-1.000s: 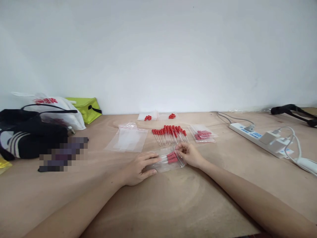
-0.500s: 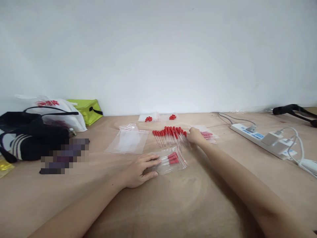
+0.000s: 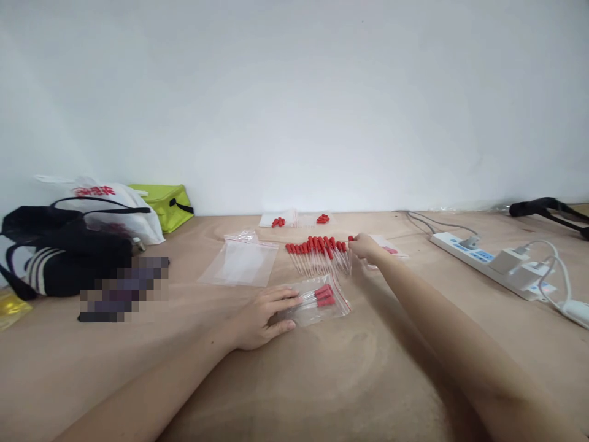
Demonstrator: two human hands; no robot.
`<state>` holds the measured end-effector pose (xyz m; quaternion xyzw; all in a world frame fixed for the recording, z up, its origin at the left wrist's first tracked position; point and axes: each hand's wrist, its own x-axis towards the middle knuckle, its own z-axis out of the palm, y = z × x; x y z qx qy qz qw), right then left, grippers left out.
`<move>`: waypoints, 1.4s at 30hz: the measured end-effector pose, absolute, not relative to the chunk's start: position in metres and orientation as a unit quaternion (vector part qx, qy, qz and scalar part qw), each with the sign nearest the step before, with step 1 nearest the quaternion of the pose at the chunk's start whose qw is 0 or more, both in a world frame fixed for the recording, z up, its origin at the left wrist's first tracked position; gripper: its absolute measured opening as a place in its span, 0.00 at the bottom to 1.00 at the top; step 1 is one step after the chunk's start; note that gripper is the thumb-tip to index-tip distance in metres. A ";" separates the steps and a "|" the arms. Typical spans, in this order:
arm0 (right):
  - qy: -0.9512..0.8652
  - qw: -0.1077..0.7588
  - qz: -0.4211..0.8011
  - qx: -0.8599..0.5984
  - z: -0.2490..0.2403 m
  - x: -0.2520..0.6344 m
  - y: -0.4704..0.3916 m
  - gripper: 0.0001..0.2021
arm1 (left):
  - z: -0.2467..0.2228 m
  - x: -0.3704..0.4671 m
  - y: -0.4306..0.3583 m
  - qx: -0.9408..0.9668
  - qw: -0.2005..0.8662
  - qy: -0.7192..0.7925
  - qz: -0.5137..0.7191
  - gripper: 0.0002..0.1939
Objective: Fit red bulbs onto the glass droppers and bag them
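My left hand (image 3: 271, 316) rests with fingers apart on the left end of a clear zip bag (image 3: 310, 313) that contains a few red-topped droppers (image 3: 324, 294). My right hand (image 3: 365, 247) pinches a red-topped dropper (image 3: 350, 239) at the right end of a row of several similar droppers (image 3: 317, 248); its clear stem points down toward the table. Partly behind my right hand and forearm lies another clear bag (image 3: 391, 245) with red-topped pieces in it. Flat bags (image 3: 243, 261) with nothing visible inside are left of the row.
Two small bags by the wall hold red caps (image 3: 278, 222) (image 3: 323, 218). A white power strip (image 3: 483, 261) with plugs and cables is at the right, near a black strap (image 3: 543, 209). Black bag (image 3: 78, 264), white bag (image 3: 138, 215) and green bag (image 3: 168, 205) stand left.
My right hand has shifted slightly, and a red dropper top now shows at its fingertips, raised above the end of the row. My left hand stays on the bag. The view has moved slightly.
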<state>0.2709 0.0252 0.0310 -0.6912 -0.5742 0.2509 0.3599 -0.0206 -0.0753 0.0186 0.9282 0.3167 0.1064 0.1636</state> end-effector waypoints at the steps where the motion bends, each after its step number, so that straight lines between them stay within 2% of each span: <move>1: -0.565 0.380 0.270 -0.681 0.032 0.273 0.020 0.07 | 0.018 -0.021 -0.075 0.928 0.164 0.317 0.106 0.23; 3: -0.554 0.407 0.297 -0.663 0.034 0.278 0.008 0.07 | 0.018 -0.021 -0.076 0.928 0.165 0.317 0.107 0.22; 6: -0.526 0.517 0.348 -0.579 0.028 0.282 -0.015 0.08 | 0.019 -0.020 -0.076 0.928 0.163 0.315 0.112 0.22; 9: -0.473 0.646 0.365 -0.476 0.015 0.277 -0.038 0.16 | 0.020 -0.020 -0.075 0.928 0.163 0.315 0.111 0.22; 12: -0.450 0.686 0.353 -0.450 0.004 0.266 -0.053 0.24 | 0.021 -0.019 -0.076 0.926 0.167 0.320 0.107 0.22; 19: -0.444 0.681 0.388 -0.434 -0.006 0.245 -0.054 0.23 | 0.021 -0.020 -0.076 0.925 0.168 0.325 0.105 0.22; 26: -0.481 0.633 0.417 -0.440 -0.011 0.242 -0.056 0.20 | 0.021 -0.020 -0.076 0.926 0.170 0.320 0.110 0.22; 32: -0.449 0.640 0.435 -0.448 -0.010 0.241 -0.058 0.21 | 0.022 -0.020 -0.077 0.925 0.170 0.322 0.109 0.22; 38: -0.493 0.547 0.469 -0.488 -0.008 0.231 -0.067 0.19 | 0.022 -0.020 -0.077 0.920 0.180 0.331 0.107 0.24; 42: -0.535 0.519 0.461 -0.481 -0.010 0.229 -0.070 0.18 | 0.020 -0.020 -0.077 0.921 0.171 0.334 0.103 0.24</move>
